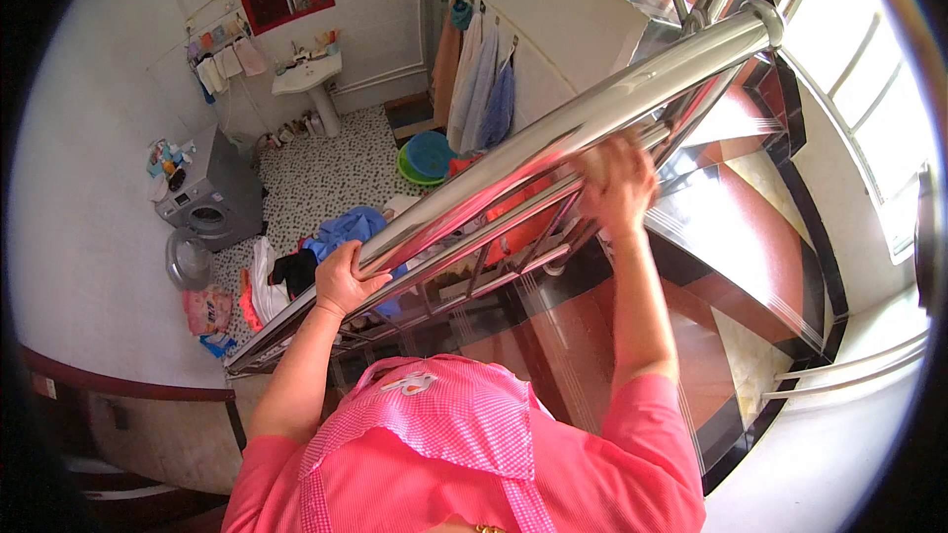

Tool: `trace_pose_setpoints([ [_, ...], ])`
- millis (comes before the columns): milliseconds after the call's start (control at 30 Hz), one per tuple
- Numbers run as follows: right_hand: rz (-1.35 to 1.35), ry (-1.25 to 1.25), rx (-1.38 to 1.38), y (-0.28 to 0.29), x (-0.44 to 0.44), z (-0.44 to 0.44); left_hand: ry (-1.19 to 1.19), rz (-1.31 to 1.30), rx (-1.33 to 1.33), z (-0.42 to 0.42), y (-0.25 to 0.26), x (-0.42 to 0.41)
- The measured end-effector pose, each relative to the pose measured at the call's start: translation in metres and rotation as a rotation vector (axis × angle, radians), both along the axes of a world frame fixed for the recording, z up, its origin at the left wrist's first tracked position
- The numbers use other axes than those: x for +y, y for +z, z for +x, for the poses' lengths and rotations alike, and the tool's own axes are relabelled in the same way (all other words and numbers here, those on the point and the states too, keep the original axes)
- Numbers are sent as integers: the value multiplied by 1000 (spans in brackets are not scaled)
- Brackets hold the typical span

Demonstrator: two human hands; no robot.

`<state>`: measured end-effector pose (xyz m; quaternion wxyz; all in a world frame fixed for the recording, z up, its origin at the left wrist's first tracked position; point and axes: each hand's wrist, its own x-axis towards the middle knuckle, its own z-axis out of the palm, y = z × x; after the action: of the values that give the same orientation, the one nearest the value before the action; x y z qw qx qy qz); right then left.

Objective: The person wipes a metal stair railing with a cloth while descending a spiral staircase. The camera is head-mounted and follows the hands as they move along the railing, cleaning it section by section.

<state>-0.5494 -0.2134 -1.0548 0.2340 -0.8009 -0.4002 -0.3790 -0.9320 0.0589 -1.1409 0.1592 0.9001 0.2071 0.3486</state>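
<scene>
A thick, polished stainless steel handrail point(563, 129) slants across the view from lower left to upper right. My left hand point(344, 281) wraps around its lower part, with the thumb lying along the near side. Under the handrail, my right hand point(618, 181) is at the thinner metal rails point(511, 211) of the stair railing. Motion blurs its fingers, and their far side is hidden, so whether it grips a rail or holds something cannot be told.
Glossy stone stairs point(729, 211) rise at the right beside a bright window point(859, 81). Beyond the railing are a grey front-loading washing machine point(211, 189) with its door open, piled clothes point(344, 229), plastic basins point(429, 154), a pedestal sink point(311, 78) and hanging towels point(481, 81).
</scene>
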Motion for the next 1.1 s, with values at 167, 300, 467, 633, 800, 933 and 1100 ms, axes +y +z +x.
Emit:
trace_pose_setpoints([
  [167,-2,-108,-34,43,-9,45,5,-17,14,0,1,-2],
  [300,78,-228,22,34,11,30,21,-13,26,-1,2,-2],
  [467,71,-210,67,24,18,11,20,-24,32,-3,4,-2],
  [633,23,-130,55,-4,31,-31,23,13,17,-1,7,-3],
  [800,-61,-24,91,-58,56,-76,12,-5,27,-1,9,-4],
  [933,-145,85,144,-90,76,-130,12,23,15,-2,10,-4],
  [1100,-280,266,190,-114,82,-166,-14,-37,34,-1,12,-3],
])
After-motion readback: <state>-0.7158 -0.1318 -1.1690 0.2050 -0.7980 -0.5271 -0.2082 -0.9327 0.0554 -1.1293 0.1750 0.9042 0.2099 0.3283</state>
